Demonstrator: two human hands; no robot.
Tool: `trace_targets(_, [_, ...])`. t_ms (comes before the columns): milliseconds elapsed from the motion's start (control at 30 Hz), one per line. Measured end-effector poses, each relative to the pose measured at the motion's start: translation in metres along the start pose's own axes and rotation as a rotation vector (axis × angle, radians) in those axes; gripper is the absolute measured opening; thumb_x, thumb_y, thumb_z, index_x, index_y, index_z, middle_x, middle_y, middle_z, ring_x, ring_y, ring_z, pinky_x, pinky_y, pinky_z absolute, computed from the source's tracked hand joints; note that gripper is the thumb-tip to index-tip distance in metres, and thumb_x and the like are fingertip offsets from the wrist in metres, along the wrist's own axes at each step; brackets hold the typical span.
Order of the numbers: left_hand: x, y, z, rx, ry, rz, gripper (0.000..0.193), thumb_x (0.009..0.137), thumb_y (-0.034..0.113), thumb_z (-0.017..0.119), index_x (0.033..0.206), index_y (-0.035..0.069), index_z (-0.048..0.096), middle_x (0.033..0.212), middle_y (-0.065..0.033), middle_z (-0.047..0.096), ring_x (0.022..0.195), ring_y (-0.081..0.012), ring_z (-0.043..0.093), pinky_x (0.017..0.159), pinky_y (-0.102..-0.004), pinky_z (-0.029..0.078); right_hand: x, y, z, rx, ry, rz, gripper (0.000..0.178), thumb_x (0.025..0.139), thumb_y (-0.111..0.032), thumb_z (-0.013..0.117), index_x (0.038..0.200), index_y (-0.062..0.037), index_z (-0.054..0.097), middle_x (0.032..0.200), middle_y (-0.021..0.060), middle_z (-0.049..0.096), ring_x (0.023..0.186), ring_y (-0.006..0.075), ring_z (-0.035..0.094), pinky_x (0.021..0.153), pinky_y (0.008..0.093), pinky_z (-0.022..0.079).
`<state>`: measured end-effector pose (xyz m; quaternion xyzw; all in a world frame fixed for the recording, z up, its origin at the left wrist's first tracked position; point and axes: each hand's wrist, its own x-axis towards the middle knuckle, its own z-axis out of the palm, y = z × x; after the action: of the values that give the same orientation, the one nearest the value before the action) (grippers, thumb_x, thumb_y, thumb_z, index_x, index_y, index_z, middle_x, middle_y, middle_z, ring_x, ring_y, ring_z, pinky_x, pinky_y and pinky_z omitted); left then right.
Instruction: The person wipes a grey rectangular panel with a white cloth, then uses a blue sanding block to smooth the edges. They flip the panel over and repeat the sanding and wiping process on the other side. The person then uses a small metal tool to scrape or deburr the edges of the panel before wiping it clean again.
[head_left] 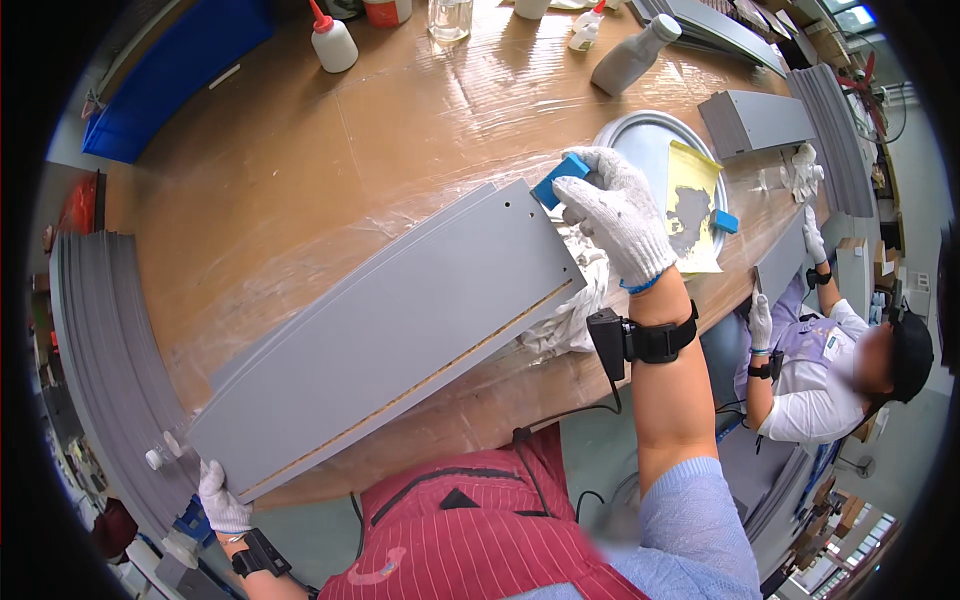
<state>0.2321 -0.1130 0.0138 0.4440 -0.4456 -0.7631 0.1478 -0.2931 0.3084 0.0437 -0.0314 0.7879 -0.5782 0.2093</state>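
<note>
A long grey panel (390, 330) with small dark holes at one end and a brown groove along its near edge lies aslant on the table, over at least one more grey board. My gloved left hand (222, 497) is closed at its lower left corner, fingers partly hidden. In my gloved right hand (620, 215) a small blue block (560, 181) is pinched at the panel's upper right corner. Right of that hand, a yellow sheet (708, 172) smeared with grey paste rests on a round lid (640, 130), a second blue block (726, 221) at its edge.
Stacked grey panels (105, 330) stand at the left and another stack (830, 140) at the far right. White rags (575, 310) lie beside the panel. Bottles (636, 55) and a blue bin (180, 70) line the back. A co-worker (815, 350) handles a board at right.
</note>
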Motion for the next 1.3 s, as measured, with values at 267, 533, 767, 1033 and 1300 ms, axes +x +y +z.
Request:
trace_targets(267, [0.001,0.003,-0.016,0.028,0.1,-0.034,0.058,0.097,0.019,0.069,0.149,0.005,0.047,0.139,-0.0098,0.061,0.126,-0.0273,0.06,0.112,-0.0449,0.047,-0.088,0.059,-0.033,0.103,0.16,-0.028,0.042,0.087,-0.01,0.076,0.124,0.0048,0.064,0.094,0.0082,0.069,0.078,0.0099,0.065,0.068,0.0263,0.055])
trace_targets(533, [0.005,0.007,-0.022,0.06,0.104,-0.063,0.05,0.099,0.02,0.065,0.145,0.006,0.05,0.137,-0.0089,0.063,0.124,-0.026,0.061,0.111,-0.0449,0.047,-0.114,0.066,-0.009,0.448,0.385,0.017,0.042,0.093,-0.004,0.071,0.132,0.0015,0.057,0.108,0.0088,0.069,0.087,0.0103,0.065,0.07,0.0245,0.054])
trace_targets(767, [0.004,0.008,-0.028,-0.002,0.125,-0.061,0.047,0.1,0.018,0.065,0.143,0.005,0.052,0.136,-0.0093,0.064,0.123,-0.0269,0.062,0.111,-0.0445,0.048,-0.117,0.094,0.02,0.477,0.601,-0.087,0.045,0.095,-0.001,0.07,0.135,0.0027,0.051,0.126,0.0156,0.061,0.108,0.0174,0.065,0.083,0.0293,0.059])
trace_targets(1033, [0.006,0.006,-0.012,-0.012,0.109,-0.062,0.047,0.1,0.016,0.065,0.143,0.004,0.051,0.134,-0.0106,0.064,0.123,-0.0275,0.063,0.11,-0.045,0.049,-0.154,0.093,0.078,-0.131,0.604,-0.486,0.05,0.085,-0.002,0.08,0.128,0.0,0.056,0.118,0.0156,0.066,0.106,0.0261,0.068,0.091,0.0364,0.055])
trace_targets(1300, [0.0,0.007,0.005,-0.02,0.1,-0.061,0.042,0.1,0.012,0.062,0.14,0.004,0.052,0.13,-0.01,0.065,0.119,-0.0262,0.065,0.106,-0.043,0.053,-0.16,0.088,0.083,-0.02,0.662,-0.41,0.046,0.094,0.001,0.072,0.135,0.0025,0.05,0.127,0.0127,0.059,0.114,0.0186,0.061,0.101,0.0338,0.051])
